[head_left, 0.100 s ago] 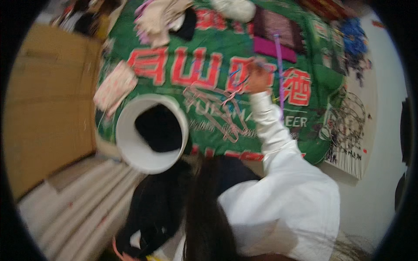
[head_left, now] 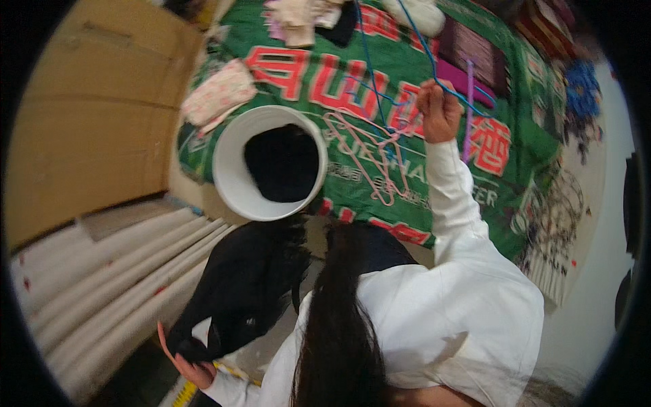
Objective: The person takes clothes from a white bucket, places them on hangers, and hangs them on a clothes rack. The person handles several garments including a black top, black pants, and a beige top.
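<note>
My right hand (head_left: 439,112) is closed around a thin blue clothes hanger (head_left: 428,53), raised over the green printed cloth. Its long sides run up past the top edge of the picture. Below and left of that hand, a pink hanger (head_left: 356,142) lies on the cloth, with more blue hanger parts beside it. At the lower left my left hand (head_left: 193,370) grips the end of a black garment (head_left: 251,292) with a small white patch. One finger sticks out along the garment's edge; the black cloth hides part of the grip.
A white bucket (head_left: 227,193) with dark cloth inside stands left of centre. The green cloth (head_left: 407,241) also bears a pale floral bundle (head_left: 218,93), folded purple cloth (head_left: 451,73) and a purple stick (head_left: 469,102). A cardboard box (head_left: 102,115) borders the left.
My right hand has lifted a blue hanger off the green cloth. The left hand, barely in view before, has come up with the black garment's end. The view has shifted.
</note>
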`<state>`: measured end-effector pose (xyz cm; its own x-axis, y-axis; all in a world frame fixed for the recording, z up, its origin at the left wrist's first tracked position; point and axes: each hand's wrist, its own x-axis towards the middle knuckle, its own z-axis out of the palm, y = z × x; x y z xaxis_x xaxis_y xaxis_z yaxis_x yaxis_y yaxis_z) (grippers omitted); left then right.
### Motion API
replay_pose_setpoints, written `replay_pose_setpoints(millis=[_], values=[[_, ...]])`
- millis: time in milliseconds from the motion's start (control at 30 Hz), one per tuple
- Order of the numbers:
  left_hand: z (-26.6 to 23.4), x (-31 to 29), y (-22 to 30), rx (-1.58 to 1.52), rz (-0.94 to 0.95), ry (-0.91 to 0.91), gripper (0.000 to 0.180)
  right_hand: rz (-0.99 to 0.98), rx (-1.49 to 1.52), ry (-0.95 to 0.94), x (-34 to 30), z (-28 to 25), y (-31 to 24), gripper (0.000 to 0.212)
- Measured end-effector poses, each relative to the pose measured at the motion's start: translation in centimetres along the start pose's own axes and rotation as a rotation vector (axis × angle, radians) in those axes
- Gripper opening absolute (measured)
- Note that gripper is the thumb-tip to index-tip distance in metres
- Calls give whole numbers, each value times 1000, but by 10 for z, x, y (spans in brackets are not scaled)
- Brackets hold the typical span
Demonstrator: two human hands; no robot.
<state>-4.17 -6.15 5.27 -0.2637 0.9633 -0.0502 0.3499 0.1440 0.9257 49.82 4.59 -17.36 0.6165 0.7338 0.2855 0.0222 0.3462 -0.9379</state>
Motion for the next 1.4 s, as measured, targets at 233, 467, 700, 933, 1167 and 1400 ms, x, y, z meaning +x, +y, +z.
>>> replay_pose_setpoints(millis=[233, 467, 700, 933, 1167, 1400], values=[[-86, -21, -28, -616, 167, -76, 55, 321, 114, -1083, -106, 124, -129, 21], [-102, -1, 9, 176, 501, -95, 46, 57, 174, -1335, -180, 205, -184, 15], [-156, -7, 22, 317, 590, 57, 36, 157, 199, -1299, -135, 193, -181, 17], [-201, -12, 12, -130, 754, -62, 53, 252, 319, -1252, -158, 273, -155, 44], [-174, 5, 22, -339, 683, -110, 45, 571, 645, -1980, -297, 362, -100, 51], [-191, -12, 10, 100, 613, 259, 69, 454, 262, -1467, -210, 358, -117, 19]])
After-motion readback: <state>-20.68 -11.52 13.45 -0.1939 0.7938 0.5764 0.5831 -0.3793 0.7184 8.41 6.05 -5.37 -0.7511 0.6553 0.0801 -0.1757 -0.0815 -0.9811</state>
